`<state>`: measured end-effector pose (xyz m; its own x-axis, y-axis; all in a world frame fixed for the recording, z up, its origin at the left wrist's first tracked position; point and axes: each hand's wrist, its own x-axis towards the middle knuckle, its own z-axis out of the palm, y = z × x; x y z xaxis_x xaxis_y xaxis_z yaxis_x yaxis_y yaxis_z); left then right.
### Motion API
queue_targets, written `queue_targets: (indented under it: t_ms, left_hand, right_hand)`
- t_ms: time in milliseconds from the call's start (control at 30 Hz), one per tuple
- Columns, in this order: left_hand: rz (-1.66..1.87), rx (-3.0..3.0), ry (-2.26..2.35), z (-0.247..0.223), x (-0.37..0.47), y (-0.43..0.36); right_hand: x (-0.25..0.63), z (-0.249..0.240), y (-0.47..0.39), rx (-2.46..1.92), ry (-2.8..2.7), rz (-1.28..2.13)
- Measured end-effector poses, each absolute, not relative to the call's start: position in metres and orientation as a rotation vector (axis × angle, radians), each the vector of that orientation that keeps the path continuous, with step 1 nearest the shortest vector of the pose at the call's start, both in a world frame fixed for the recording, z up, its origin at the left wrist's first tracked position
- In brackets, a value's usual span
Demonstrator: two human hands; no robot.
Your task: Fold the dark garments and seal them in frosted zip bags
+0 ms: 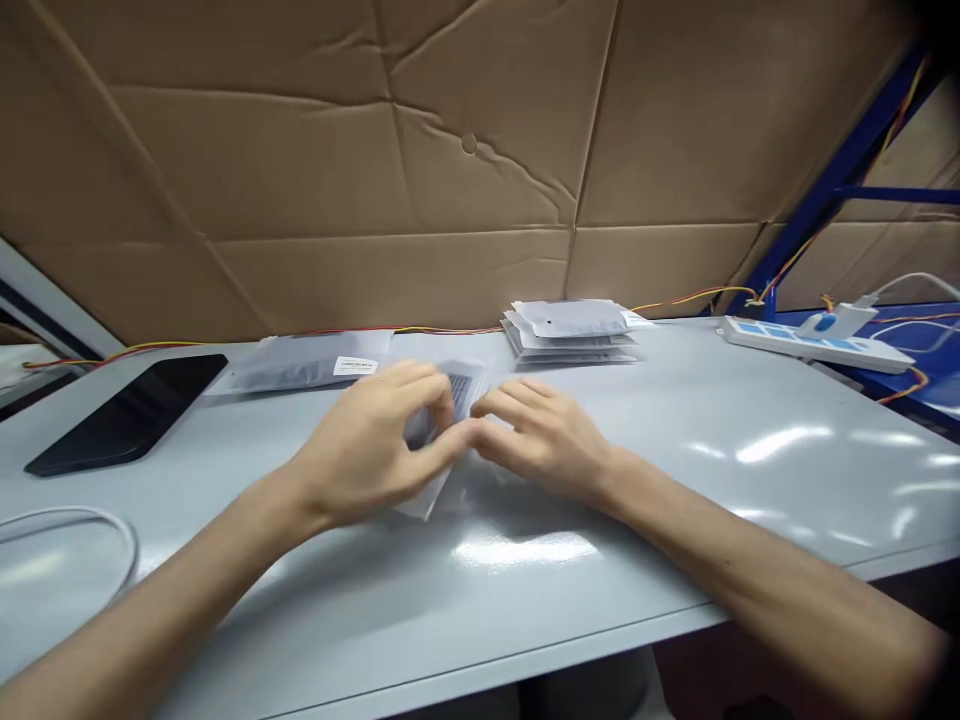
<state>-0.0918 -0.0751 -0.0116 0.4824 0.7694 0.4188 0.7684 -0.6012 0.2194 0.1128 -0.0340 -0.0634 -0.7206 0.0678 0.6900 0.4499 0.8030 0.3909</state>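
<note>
A small clear plastic bag [480,380] lies at the middle of the table, with something dark bearing fine print inside it. My left hand [382,435] arches over the bag, its fingers curled and thumb stretched to the right, holding it. On the bag's right edge, my right hand [544,435] has its fingers bent in and pressed together, closed on the plastic. The two hands meet at the thumb tips. Most of the bag and its contents are hidden under my hands; only its upper part and a lower corner show.
A stack of flat pouches [574,335] stands at the back. Behind my left hand lies a translucent pouch with a white label [300,362]. A black phone-like slab [131,415] and white cable [124,545] are leftward. A power strip [817,345] sits rightward; cardboard [480,200] rises behind.
</note>
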Motion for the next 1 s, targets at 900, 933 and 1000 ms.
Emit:
queue_targets:
  t_ms: [900, 933, 1000]
  left_hand:
    - [0.537, 2.825, 0.858, -0.014, -0.08, -0.093]
    - [0.562, 2.815, 0.947, -0.016, -0.082, -0.088]
    - [0.565, 2.804, 1.148, -0.022, -0.088, -0.076]
  right_hand:
    - [0.143, -0.074, 0.009, -1.032, -2.376, -0.499]
    - [0.143, -0.075, 0.008, -0.994, -2.385, -0.449]
    - [0.142, -0.076, 0.007, -0.937, -2.402, -0.364]
